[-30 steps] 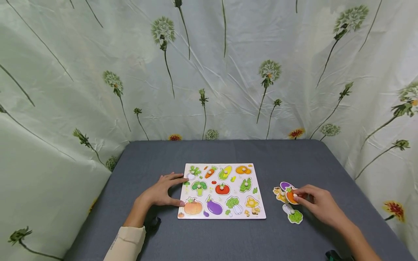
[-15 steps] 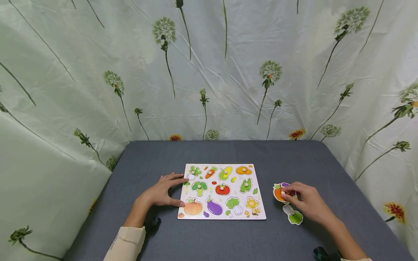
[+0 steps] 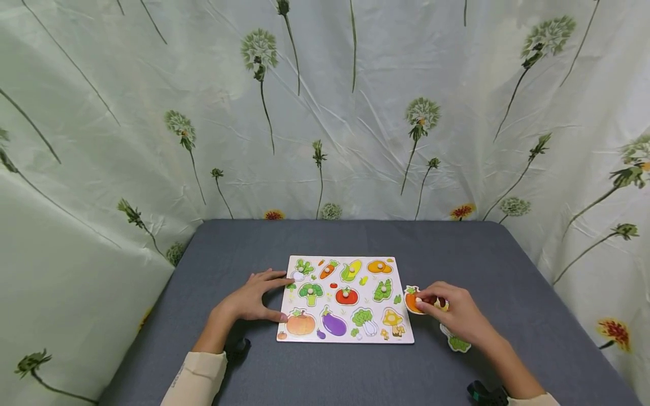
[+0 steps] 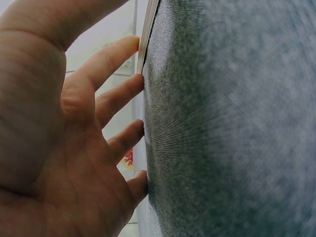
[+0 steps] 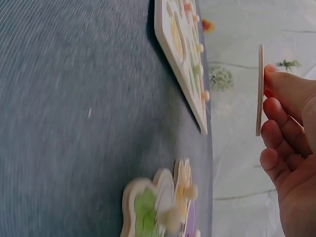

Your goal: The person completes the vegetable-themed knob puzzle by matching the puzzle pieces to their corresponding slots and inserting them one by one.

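My right hand (image 3: pixel 454 311) pinches the orange pumpkin piece (image 3: pixel 411 301) by its knob, raised above the table (image 3: pixel 335 372), just right of the puzzle board (image 3: pixel 408 336). Below lie a green-and-white vegetable piece (image 5: pixel 143 203), a yellow piece (image 5: pixel 181 180) and a purple piece (image 5: pixel 191 218), close together. Leftward, my left hand (image 3: pixel 254 296) spreads its fingers, thumb and forefinger touching the board's left side.

The left sleeve (image 3: pixel 195 380) is cream, with a creased cuff (image 3: pixel 210 361) and a line of dark lettering (image 3: pixel 178 375) too small to read. A rounded black device (image 3: pixel 236 351) sits at that wrist. The right sleeve (image 3: pixel 535 400) shows only its cream end, beside a second device (image 3: pixel 486 393), black tinged with green. Left hand (image 3: pixel 256 296) and right hand (image 3: pixel 457 312) are bare
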Available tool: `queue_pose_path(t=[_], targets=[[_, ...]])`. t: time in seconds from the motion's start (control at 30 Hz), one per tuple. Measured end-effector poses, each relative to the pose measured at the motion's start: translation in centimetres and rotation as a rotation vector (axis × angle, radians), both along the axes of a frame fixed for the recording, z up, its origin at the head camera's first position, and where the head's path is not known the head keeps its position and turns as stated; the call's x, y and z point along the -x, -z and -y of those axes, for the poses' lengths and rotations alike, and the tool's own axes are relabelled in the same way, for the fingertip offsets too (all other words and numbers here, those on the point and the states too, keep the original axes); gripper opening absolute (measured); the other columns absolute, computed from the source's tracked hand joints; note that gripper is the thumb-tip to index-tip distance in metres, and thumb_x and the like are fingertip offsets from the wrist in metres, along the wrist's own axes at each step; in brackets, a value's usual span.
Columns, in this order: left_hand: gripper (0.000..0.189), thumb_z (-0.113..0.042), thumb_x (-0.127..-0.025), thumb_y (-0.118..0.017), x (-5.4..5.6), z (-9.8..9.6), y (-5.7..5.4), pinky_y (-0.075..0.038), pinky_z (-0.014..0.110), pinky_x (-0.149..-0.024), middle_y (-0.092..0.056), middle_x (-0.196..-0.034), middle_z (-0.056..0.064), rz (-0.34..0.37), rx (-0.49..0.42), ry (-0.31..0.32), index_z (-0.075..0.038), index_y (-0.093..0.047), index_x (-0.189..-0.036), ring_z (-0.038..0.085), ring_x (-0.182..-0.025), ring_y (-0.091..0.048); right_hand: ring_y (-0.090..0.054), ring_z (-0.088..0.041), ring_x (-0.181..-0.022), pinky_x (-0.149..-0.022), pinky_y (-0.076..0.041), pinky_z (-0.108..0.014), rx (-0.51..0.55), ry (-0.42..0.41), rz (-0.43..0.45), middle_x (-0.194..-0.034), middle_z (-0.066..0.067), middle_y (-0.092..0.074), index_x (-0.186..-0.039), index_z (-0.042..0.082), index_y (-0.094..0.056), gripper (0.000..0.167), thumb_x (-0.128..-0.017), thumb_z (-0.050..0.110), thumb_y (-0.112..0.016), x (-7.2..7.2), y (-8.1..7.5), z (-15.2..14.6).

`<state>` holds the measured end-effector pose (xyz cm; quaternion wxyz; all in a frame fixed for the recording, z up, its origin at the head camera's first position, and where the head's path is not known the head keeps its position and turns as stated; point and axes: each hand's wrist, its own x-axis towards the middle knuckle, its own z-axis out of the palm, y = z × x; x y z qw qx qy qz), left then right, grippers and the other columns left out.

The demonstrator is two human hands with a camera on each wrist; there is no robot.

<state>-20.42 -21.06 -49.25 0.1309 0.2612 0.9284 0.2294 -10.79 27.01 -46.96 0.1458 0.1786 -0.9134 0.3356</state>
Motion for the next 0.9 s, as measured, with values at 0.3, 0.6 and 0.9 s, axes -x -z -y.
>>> queue_pose_path(t=[0.3, 0.6, 0.9], targets=[[0.092, -0.064, -0.072, -0.084, 0.0, 0.0, -0.1, -0.008, 0.071, -0.124, -0.037, -0.165, 0.007, 0.002, 0.006, -0.004, -0.029, -0.052, -0.152, 0.042, -0.157, -0.021, -0.055, 0.000, -0.073, -0.060, -0.045, -0.022, 0.047, -0.070, 0.018, -0.088, 0.016, -0.066, -0.097, 0.026, -0.078, 0.012, -0.087, 0.022, -0.083, 0.8, 0.0, 2.7], [0.091, -0.063, -0.073, -0.084, 0.0, -0.1, -0.1, -0.009, 0.071, -0.124, -0.038, -0.165, 0.008, 0.004, 0.006, 0.001, -0.030, -0.052, -0.152, 0.043, -0.157, -0.020, -0.057, 0.000, -0.075, -0.062, -0.049, -0.024, 0.063, -0.151, 0.047, -0.086, 0.019, -0.064, -0.097, 0.026, -0.078, 0.011, -0.087, 0.025, -0.084, 1.3, -0.5, 6.1], [0.091, -0.061, -0.074, -0.084, 0.0, 0.0, -0.2, -0.009, 0.073, -0.123, -0.037, -0.166, 0.010, -0.003, 0.000, 0.003, -0.027, -0.052, -0.153, 0.046, -0.157, -0.021, -0.058, -0.001, -0.075, -0.065, -0.051, -0.025, 0.087, -0.200, 0.046, -0.085, 0.019, -0.066, -0.097, 0.026, -0.078, 0.011, -0.088, 0.025, -0.083, 1.7, -0.7, 8.8]])
